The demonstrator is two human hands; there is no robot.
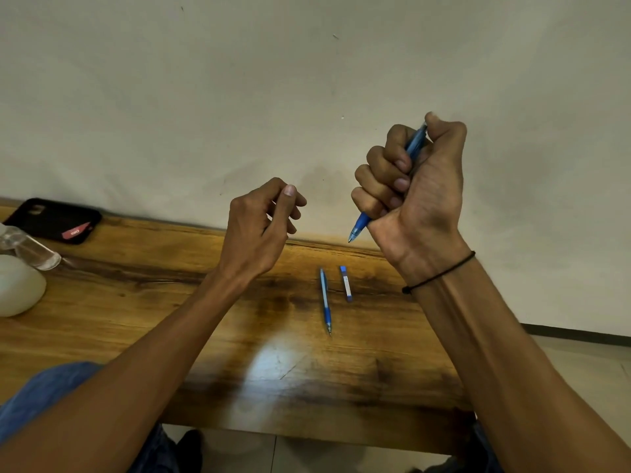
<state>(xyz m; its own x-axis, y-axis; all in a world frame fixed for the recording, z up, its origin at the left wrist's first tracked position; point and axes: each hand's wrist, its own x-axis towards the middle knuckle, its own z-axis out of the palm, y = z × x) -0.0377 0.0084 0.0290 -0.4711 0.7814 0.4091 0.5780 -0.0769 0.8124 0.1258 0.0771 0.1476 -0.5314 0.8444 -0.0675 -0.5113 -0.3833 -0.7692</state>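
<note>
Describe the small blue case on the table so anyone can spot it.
On the wooden table, below the raised right hand, two blue things lie side by side. The small blue case is the right one: short, rectangular, pale label, unlike the long pointed pen beside it.

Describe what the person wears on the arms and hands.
No sleeves, gloves or watch show in the head view. The right hand has a thin black cord band round its wrist; the left hand and its wrist wear nothing. No rings show on either.
</note>
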